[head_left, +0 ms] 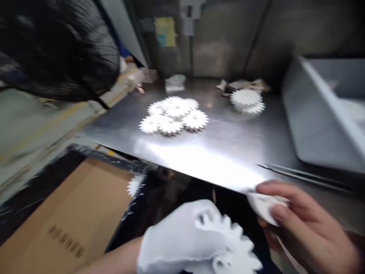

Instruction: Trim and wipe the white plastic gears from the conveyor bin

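Standing leftmost: black caged fan (59,49). Below: printed cardboard (76,213) in black lining (31,186), small white gear (133,185) at its right edge. Next: gear cluster (174,114) on metal table (228,135); gloved left hand (182,236), gripping large white gear (242,247) below the table edge; gear stack (247,101), farther back; bare right hand (310,224), pinching white wad (264,205); tweezers (302,177); grey bin (308,114).

The left hand (182,236) wears a plain white glove (162,241); the gear (241,251) against it is white, as are the clustered gears (170,125), the stacked gears (247,100) and the crumpled piece (265,206). The tabletop (228,131) is silver-grey with a bright white glare, the bin (298,114) pale grey, the cardboard (94,198) brown with dark printed characters, the fan (57,53) black, the note (169,31) yellow with 1 blue-green patch.
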Action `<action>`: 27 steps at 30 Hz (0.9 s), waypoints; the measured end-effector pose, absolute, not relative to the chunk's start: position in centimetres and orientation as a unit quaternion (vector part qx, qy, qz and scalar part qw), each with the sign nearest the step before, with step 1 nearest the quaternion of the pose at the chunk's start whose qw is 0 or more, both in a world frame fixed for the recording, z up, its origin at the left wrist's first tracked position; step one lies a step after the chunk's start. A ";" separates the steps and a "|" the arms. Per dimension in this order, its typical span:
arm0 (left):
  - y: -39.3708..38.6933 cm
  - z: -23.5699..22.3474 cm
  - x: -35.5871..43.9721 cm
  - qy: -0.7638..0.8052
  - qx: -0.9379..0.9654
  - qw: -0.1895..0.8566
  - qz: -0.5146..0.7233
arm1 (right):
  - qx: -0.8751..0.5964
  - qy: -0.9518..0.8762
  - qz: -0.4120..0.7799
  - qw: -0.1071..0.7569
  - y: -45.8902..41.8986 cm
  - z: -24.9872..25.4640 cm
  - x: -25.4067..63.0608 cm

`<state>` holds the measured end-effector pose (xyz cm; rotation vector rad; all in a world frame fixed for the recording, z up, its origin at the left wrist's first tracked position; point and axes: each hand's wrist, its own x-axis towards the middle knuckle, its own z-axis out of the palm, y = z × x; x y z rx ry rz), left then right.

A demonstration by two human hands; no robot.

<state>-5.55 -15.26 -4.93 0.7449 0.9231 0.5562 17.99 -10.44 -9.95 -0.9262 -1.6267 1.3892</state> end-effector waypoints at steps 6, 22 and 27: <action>-14.5 -4.1 -4.3 0.453 0.304 0.811 0.211 | -0.377 -0.661 0.536 0.366 -10.8 -9.5 19.9; -14.8 -5.1 -2.4 0.490 0.321 0.781 0.217 | -0.279 -0.734 0.514 0.344 -11.0 -9.2 21.3; -15.1 -5.6 -2.6 0.491 0.300 0.788 0.220 | -0.306 -0.709 0.472 0.425 -11.7 -8.3 21.8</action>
